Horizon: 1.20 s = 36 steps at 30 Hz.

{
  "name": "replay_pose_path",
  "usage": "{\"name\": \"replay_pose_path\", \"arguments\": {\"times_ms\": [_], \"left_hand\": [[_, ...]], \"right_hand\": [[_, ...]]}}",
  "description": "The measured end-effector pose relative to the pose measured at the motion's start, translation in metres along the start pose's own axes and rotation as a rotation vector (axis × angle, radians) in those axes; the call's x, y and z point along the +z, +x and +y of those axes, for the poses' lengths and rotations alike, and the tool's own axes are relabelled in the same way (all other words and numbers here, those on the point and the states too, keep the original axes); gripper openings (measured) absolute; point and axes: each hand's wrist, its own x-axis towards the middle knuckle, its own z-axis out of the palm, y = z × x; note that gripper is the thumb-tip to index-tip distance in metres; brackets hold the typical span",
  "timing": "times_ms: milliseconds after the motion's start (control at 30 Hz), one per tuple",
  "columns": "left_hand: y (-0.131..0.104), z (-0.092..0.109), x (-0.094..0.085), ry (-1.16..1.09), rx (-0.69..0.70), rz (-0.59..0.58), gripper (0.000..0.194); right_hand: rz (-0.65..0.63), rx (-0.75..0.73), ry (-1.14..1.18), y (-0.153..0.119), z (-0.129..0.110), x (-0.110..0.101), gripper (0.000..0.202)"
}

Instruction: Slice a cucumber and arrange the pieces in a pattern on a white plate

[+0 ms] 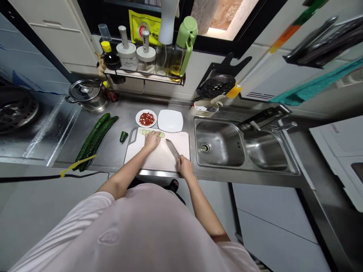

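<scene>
My right hand point(185, 167) is wrapped round the handle of a kitchen knife point(172, 148), whose blade points up and left over the white cutting board point(159, 160). On the board's far side, my left hand point(152, 140) lies with its fingers stretched over a row of thin cucumber slices point(144, 132). Part of that row is hidden under the fingers; one slice shows by the fingertips. A short dark green cucumber end point(123, 136) sits on the counter left of the board. Farther left lie two whole cucumbers point(98, 138) side by side.
Behind the board stand a plate of small red pieces point(146, 119) and a white square plate point(170, 121). A steel pot point(87, 96) is at the back left. The double sink point(219, 145) opens on the right. A spice shelf point(147, 75) juts from the wall.
</scene>
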Motion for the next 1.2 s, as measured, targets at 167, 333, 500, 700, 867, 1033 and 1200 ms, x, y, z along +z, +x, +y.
{"name": "replay_pose_path", "arguments": {"times_ms": [167,333,500,700,867,1033,1200], "left_hand": [[0.022,0.005,0.011,0.076,0.017,-0.081,0.035],[0.028,0.002,0.015,0.077,0.065,-0.063,0.029],[0.025,-0.001,0.011,-0.023,0.042,-0.007,0.021],[0.011,-0.021,0.009,-0.264,-0.222,-0.004,0.025],[-0.014,-0.046,0.005,-0.291,-0.332,0.068,0.026],[-0.035,-0.058,0.000,-0.245,-0.412,0.126,0.021],[-0.042,-0.060,-0.002,-0.300,-0.451,0.115,0.018]], "right_hand": [[-0.009,0.028,0.013,0.001,0.000,-0.001,0.025],[0.009,0.017,0.041,0.000,0.001,-0.001,0.025],[-0.013,0.044,0.035,-0.001,0.001,-0.004,0.026],[-0.011,0.026,0.023,0.001,0.000,-0.005,0.027],[-0.007,0.023,0.013,0.003,0.003,-0.002,0.027],[0.011,0.006,0.004,0.005,0.005,0.003,0.027],[0.017,0.000,-0.011,0.005,0.004,0.004,0.026]]}}
